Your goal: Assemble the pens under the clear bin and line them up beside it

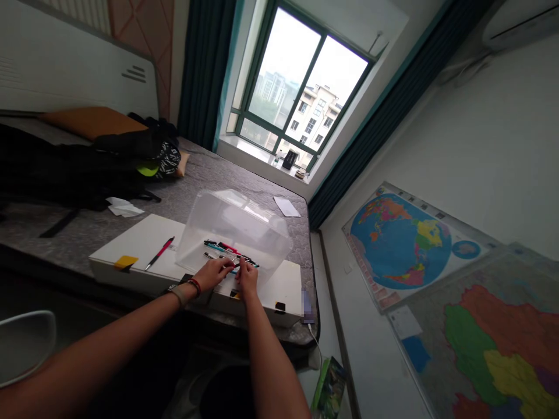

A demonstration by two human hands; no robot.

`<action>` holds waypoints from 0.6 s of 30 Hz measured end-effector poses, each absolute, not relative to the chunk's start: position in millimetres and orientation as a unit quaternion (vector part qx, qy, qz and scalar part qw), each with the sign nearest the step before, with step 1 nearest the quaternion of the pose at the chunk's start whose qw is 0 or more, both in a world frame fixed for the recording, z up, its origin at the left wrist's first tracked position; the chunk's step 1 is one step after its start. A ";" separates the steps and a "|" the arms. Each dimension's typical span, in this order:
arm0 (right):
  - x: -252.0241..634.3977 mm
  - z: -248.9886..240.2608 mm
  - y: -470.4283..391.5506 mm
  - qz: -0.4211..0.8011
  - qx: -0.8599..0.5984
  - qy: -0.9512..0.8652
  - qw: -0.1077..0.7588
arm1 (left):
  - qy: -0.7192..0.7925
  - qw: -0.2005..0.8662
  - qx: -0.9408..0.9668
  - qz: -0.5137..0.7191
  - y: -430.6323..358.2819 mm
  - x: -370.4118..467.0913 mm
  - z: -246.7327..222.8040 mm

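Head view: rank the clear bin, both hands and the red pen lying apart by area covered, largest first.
1. Clear bin
2. Left hand and right hand, too alike to rank
3. Red pen

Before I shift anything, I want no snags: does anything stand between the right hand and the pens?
Nothing visible: the right hand and left hand are at the pens; the clear bin extends beyond them.

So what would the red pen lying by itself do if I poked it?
The red pen would probably roll a bit, because it looks slim and round and lies on the flat white box. I can't tell if a clip would stop it. It's likely stiff, since it lies straight, and probably light, being so thin.
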State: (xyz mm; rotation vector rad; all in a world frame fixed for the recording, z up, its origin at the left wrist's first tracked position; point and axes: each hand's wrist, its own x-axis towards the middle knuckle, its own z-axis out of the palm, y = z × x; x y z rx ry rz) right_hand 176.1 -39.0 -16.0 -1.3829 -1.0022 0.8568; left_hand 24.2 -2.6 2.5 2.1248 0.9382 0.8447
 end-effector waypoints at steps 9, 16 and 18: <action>177.1 -22.3 -35.7 0.360 -0.613 -0.459 0.533 | 0.395 0.364 0.786 0.305 0.8 34.7 -17.7; 180.2 -33.2 -30.1 0.406 -0.594 -0.443 0.535 | 0.393 0.421 0.769 0.277 12.3 36.4 -15.9; 181.2 -35.4 -29.0 0.406 -0.603 -0.441 0.527 | 0.387 0.412 0.776 0.280 11.9 34.8 -16.4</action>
